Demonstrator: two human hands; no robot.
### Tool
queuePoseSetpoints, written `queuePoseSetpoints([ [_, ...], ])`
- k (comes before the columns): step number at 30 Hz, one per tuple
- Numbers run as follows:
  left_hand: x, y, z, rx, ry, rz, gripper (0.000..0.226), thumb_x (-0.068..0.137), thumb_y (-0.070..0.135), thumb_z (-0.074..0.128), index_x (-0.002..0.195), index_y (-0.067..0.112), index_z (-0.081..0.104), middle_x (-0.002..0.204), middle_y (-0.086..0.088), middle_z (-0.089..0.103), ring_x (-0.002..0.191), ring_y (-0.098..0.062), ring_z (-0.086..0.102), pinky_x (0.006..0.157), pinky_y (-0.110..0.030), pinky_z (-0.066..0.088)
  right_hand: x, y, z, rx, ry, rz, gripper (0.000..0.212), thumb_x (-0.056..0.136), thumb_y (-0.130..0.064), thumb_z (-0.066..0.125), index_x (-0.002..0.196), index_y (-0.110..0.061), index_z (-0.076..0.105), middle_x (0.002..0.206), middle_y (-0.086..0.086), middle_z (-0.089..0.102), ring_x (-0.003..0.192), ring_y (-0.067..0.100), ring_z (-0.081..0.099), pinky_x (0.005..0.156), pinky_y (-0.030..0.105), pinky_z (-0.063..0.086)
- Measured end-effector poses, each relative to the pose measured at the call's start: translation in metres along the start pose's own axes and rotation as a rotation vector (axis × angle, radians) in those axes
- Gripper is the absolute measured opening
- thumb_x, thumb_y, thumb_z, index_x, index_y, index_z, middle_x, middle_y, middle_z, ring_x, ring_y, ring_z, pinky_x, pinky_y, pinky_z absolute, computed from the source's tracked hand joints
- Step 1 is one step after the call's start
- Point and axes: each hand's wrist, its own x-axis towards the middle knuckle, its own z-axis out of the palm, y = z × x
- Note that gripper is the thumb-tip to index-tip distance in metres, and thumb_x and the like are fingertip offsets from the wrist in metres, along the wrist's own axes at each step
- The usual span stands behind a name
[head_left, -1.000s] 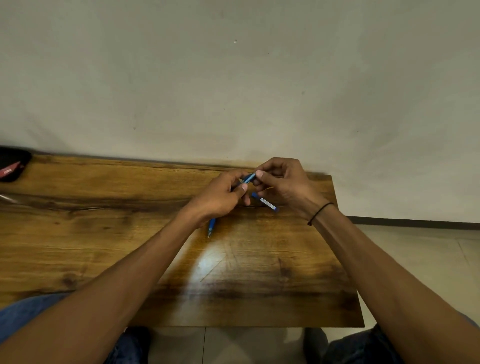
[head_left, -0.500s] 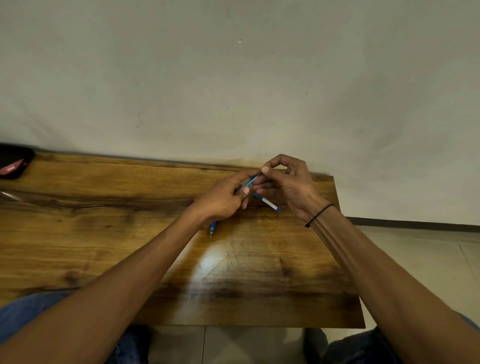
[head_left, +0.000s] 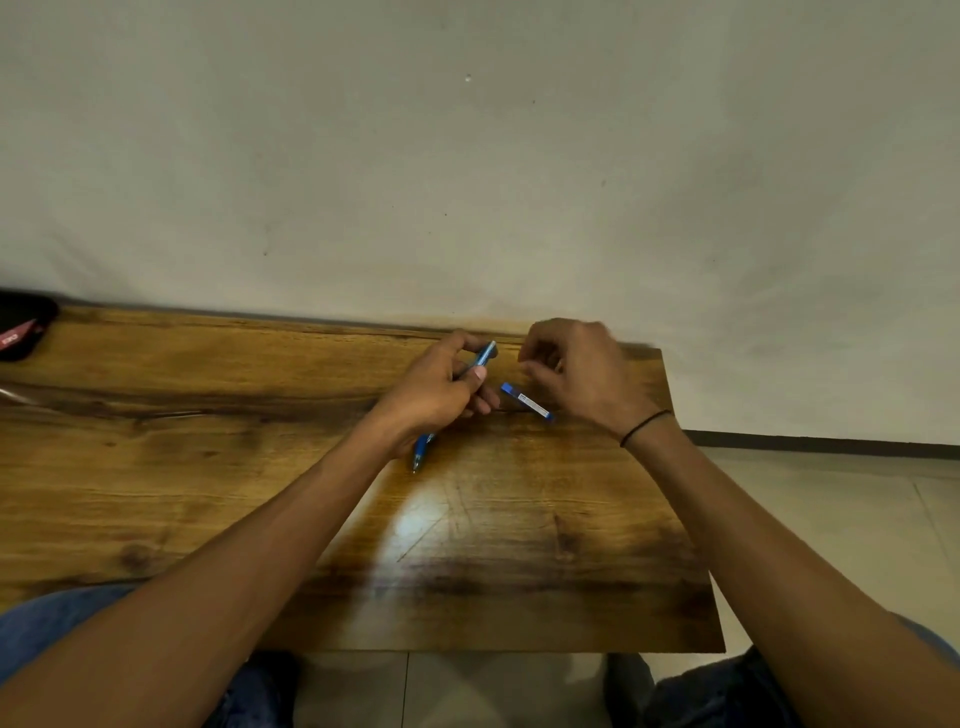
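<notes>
My left hand (head_left: 431, 395) grips a blue pen (head_left: 485, 356) round its middle. The pen's top end sticks up past my fingers and its tip points down-left just above the wooden table (head_left: 208, 467). My right hand (head_left: 587, 374) hovers a little to the right of the pen's top, blurred. Its fingers are curled and the fingertips are drawn together. Whether anything is between them is too small to see. A small blue case with a white label (head_left: 527, 401) lies on the table below my right hand.
A black pouch with a red item on it (head_left: 21, 327) sits at the table's far left corner. The table backs against a plain wall. Its right edge (head_left: 685, 493) drops to a tiled floor. My knees show below the front edge.
My right hand has pulled away from the pen's top end to the right, so the hands no longer touch. The left hand keeps the pen in about the same place.
</notes>
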Motion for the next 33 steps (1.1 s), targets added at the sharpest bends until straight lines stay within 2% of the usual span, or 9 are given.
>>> queuePoseSetpoints([
  [3,0.003,-0.001,0.0,-0.085,0.045,-0.048,0.024,0.109,0.016,0.056,0.13,0.027,0.058,0.092,-0.003,0.082,0.087,-0.013,0.08,0.076,-0.029,0.063,-0.008,-0.009,0.014,-0.155,-0.127,-0.159,0.004,0.091,-0.017,0.073,0.093,-0.019,0.071,0.095,0.002,0.066,0.095,0.026,0.062,0.076,0.048,0.055],
  [7,0.005,0.0,-0.003,-0.135,0.145,-0.068,0.013,0.106,0.018,0.063,0.117,0.025,0.063,0.089,0.0,0.082,0.081,-0.011,0.081,0.07,-0.029,0.063,-0.017,-0.017,0.037,-0.324,-0.232,-0.24,0.026,0.097,-0.021,0.067,0.123,-0.018,0.067,0.106,0.005,0.064,0.11,0.029,0.055,0.074,0.049,0.055],
  [13,0.007,-0.001,-0.005,-0.206,0.283,-0.053,0.01,0.1,0.019,0.073,0.108,0.016,0.075,0.102,-0.004,0.078,0.089,-0.013,0.079,0.068,-0.021,0.062,-0.015,-0.012,0.039,-0.246,-0.29,-0.187,0.002,0.093,-0.011,0.071,0.095,-0.011,0.071,0.102,0.004,0.067,0.107,0.028,0.056,0.082,0.05,0.053],
  [16,0.006,-0.003,-0.003,-0.136,0.331,-0.063,0.014,0.096,0.022,0.078,0.109,0.018,0.08,0.112,-0.001,0.074,0.096,-0.014,0.075,0.073,-0.025,0.065,-0.012,-0.009,0.033,-0.165,-0.223,-0.143,0.006,0.091,-0.005,0.073,0.087,-0.009,0.072,0.094,0.006,0.068,0.097,0.028,0.06,0.078,0.045,0.052],
  [18,0.004,-0.004,-0.003,-0.046,0.367,-0.06,0.017,0.093,0.027,0.081,0.109,0.021,0.081,0.109,0.003,0.076,0.096,-0.014,0.073,0.082,-0.035,0.066,-0.008,-0.006,0.026,-0.12,-0.162,-0.097,0.006,0.09,-0.004,0.074,0.086,-0.009,0.074,0.093,0.005,0.069,0.092,0.027,0.063,0.076,0.044,0.053],
  [21,0.001,-0.005,-0.004,0.074,0.394,-0.051,0.019,0.089,0.03,0.084,0.107,0.024,0.08,0.11,0.005,0.078,0.102,-0.011,0.07,0.092,-0.037,0.061,-0.004,-0.001,0.016,-0.099,-0.081,-0.062,0.004,0.091,-0.009,0.077,0.087,-0.01,0.076,0.093,0.003,0.07,0.087,0.023,0.063,0.072,0.04,0.051],
  [25,-0.001,-0.007,0.0,0.163,0.346,-0.056,0.024,0.088,0.028,0.085,0.11,0.02,0.08,0.112,0.004,0.078,0.094,-0.006,0.07,0.089,-0.034,0.061,-0.004,0.002,0.011,-0.117,-0.024,-0.029,0.003,0.092,-0.013,0.077,0.089,-0.013,0.076,0.092,0.001,0.068,0.083,0.02,0.061,0.067,0.032,0.043],
  [29,-0.001,-0.01,0.006,0.239,0.321,-0.075,0.029,0.086,0.027,0.087,0.11,0.014,0.08,0.107,-0.003,0.081,0.094,-0.018,0.078,0.09,-0.044,0.065,-0.005,-0.001,0.014,-0.145,-0.042,-0.001,0.004,0.094,-0.016,0.076,0.091,-0.015,0.076,0.095,0.001,0.071,0.088,0.021,0.065,0.074,0.041,0.057],
  [33,-0.004,-0.015,0.013,0.494,0.326,-0.002,0.038,0.085,0.033,0.088,0.117,0.015,0.077,0.101,0.001,0.08,0.084,-0.012,0.075,0.082,-0.035,0.064,-0.006,-0.005,0.018,-0.214,-0.066,0.023,0.004,0.094,-0.02,0.076,0.093,-0.017,0.075,0.102,0.003,0.073,0.097,0.025,0.067,0.079,0.046,0.059],
])
